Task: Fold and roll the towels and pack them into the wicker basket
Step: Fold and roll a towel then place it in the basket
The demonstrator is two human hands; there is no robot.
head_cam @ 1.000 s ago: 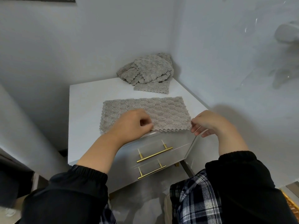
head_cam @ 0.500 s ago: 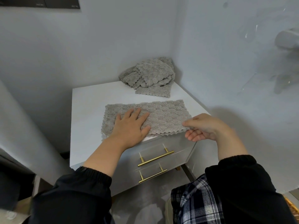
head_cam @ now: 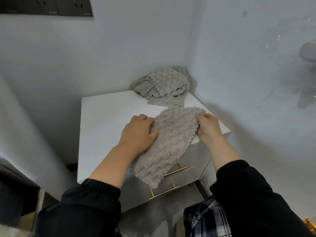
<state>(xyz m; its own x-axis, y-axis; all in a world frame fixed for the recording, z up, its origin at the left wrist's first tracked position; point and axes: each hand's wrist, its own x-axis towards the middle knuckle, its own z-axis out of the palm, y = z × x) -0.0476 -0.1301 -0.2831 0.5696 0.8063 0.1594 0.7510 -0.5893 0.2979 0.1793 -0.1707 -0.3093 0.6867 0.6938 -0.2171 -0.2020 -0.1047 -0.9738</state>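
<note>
A folded grey towel lies lengthwise on the white nightstand, its near end hanging over the front edge above the drawers. My left hand presses on and grips the towel's left edge. My right hand pinches its far right corner. A heap of several more grey towels sits in the back right corner of the nightstand top. Of the wicker basket only a small orange-brown piece shows at the bottom right edge.
The nightstand stands in a wall corner; walls close it in behind and on the right. Two drawers with gold bar handles face me. Dark wall sockets are at the top left. A white panel rises on the left.
The towel, lying flat crosswise before, has been turned and pulled so that it runs toward me and droops over the front edge. Both hands moved up and now grip its far end.
</note>
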